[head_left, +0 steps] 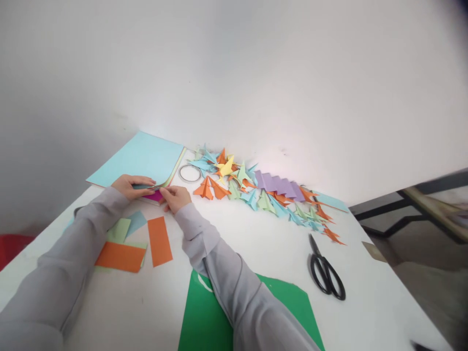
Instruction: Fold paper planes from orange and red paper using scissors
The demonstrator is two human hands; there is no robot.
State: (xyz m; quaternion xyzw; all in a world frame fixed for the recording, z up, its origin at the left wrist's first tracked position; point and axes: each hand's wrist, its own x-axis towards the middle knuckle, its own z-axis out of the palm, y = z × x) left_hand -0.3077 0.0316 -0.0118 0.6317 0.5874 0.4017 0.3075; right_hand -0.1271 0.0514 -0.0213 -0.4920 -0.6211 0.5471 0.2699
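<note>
A stack of coloured paper, light blue on top, lies at the far left of the table by the wall. At its near right corner the upper sheets are lifted and curved, with a magenta sheet showing beneath. My left hand grips the near edge of the lifted sheets. Close beside it, my right hand is closed in a pinch on the corner of the sheets. Loose orange rectangles of paper and pale green and blue pieces lie nearer to me, below my hands.
Folded paper figures in several colours spread along the wall beside purple folded pieces. A tape ring lies near the stack. Black-handled scissors rest at right. A green sheet lies under my right forearm.
</note>
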